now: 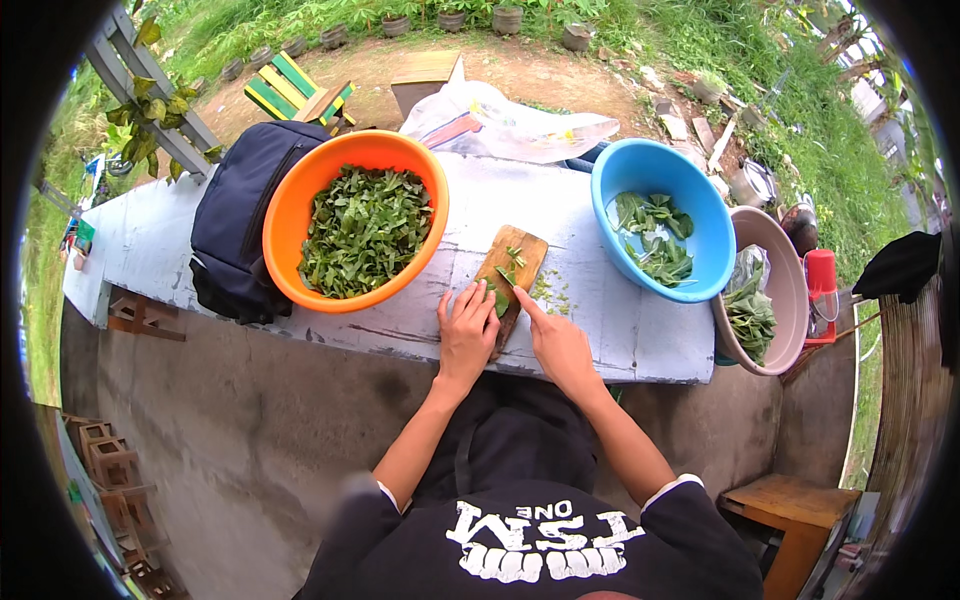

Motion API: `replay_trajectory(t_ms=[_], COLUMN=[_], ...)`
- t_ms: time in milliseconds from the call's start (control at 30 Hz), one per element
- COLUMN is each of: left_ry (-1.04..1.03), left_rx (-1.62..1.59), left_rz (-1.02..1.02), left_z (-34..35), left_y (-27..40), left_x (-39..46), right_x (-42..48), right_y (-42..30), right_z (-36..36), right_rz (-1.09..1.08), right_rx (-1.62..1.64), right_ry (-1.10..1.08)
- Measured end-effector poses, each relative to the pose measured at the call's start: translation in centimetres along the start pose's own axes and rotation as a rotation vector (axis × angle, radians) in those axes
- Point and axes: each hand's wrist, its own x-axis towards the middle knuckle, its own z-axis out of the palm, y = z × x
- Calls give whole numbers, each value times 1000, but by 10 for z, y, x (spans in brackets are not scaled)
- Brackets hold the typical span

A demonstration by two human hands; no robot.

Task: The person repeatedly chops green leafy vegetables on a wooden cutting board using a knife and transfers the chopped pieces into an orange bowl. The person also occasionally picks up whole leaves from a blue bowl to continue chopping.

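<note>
On a wooden cutting board [530, 251] at the table's front edge, my left hand [469, 330] presses down green leaves [500, 301]. My right hand [561, 346] grips a knife [507, 276], its index finger stretched along the back of the blade; the handle is hidden in the palm. Cut green pieces [516, 256] lie on the board beyond the blade. More small trimmings [553, 291] are scattered on the table right of the board. To the left, an orange basin [437, 195] holds a heap of chopped leaves [367, 232]. A blue basin [705, 202] at right holds several whole leaves [667, 262].
A dark backpack [244, 202] stands left of the orange basin on the white table [480, 187]. Behind lies a plastic bag [517, 127]. A greyish-pink basin [791, 315] with leafy greens [750, 319] sits past the right edge, near a red container [820, 274].
</note>
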Motion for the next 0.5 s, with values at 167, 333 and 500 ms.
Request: replay_trajectory(t_ms=[167,333,500], left_ry=[-15,-24,-15], left_rx=[-15,-77,-112], left_rz=[-9,-35,-41], left_z=[-1,-2,3], left_y=[-1,-1,-2], left_x=[-2,-1,-3], right_x=[11,15,25], right_y=[-14,-34,-45], right_z=[-9,-1,4], right_rz=[20,-25,-15], right_rx=[-7,2,-13], right_ry=[32,-76,-73])
